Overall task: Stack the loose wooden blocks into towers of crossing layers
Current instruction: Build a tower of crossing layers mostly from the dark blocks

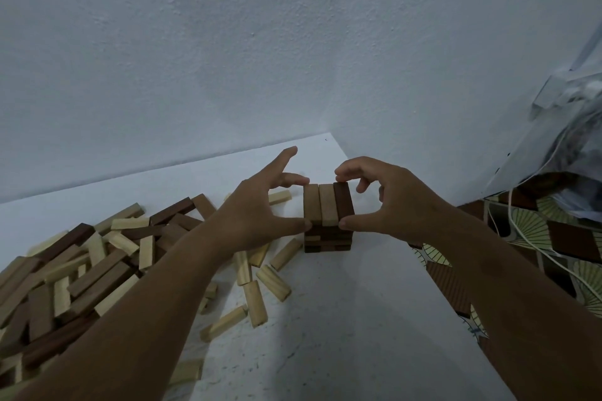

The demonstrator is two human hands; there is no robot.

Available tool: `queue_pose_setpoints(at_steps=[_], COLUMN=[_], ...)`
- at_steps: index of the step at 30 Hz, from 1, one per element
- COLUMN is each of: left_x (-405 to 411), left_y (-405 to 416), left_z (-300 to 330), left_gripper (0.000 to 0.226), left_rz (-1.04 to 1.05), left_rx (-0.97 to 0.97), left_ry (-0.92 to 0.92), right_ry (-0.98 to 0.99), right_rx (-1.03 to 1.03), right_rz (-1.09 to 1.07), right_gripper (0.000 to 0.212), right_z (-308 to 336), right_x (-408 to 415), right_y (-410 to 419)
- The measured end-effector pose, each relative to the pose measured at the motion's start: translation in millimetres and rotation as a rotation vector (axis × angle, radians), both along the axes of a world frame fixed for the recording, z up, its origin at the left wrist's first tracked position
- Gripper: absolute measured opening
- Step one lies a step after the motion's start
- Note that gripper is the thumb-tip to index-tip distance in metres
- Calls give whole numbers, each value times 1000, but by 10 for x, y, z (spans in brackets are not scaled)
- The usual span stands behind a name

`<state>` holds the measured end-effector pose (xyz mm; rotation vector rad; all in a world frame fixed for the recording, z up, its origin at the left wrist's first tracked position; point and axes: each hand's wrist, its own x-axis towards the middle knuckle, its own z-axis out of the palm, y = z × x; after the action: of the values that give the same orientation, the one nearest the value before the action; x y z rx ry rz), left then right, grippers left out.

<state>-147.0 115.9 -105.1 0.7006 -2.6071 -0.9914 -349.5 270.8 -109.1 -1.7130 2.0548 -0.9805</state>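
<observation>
A short tower (327, 239) of crossing wooden layers stands on the white table (358, 319) near its far right corner. Its top layer (327, 205) has two light blocks and one dark block (344, 202) side by side. My left hand (257, 208) pinches the left side of that layer, thumb at the near end and a fingertip at the far end, with the index finger sticking out. My right hand (391, 198) pinches the dark block the same way from the right.
A big pile of loose light and dark blocks (81, 270) covers the table's left side, with stray light blocks (257, 296) closer to the tower. Walls close the corner behind. Beyond the table's right edge lie a patterned cloth (521, 231), a white cable (537, 251) and a plastic bag (570, 127).
</observation>
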Motion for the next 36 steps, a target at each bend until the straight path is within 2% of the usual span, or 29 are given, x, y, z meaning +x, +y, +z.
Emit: queue_pose_setpoints(at_steps=[17, 25, 29, 33, 36], left_x=[-5, 56, 297, 737, 1124], left_y=[12, 28, 88, 200, 222], left_z=[-4, 64, 189, 298, 348], left_gripper=[109, 109, 87, 41, 25], left_rz=[-10, -7, 84, 245, 344], left_rx=[22, 8, -12, -24, 7], left_ry=[10, 11, 125, 278, 305], right_ry=[32, 34, 73, 127, 166], right_rx=[-23, -4, -82, -325, -322], right_rz=[1, -5, -30, 20, 62], right_gripper=[68, 78, 68, 38, 29], right_z=[-28, 47, 125, 203, 241], right_x=[15, 28, 180, 634, 1041], right_y=[-15, -2, 0, -114, -259])
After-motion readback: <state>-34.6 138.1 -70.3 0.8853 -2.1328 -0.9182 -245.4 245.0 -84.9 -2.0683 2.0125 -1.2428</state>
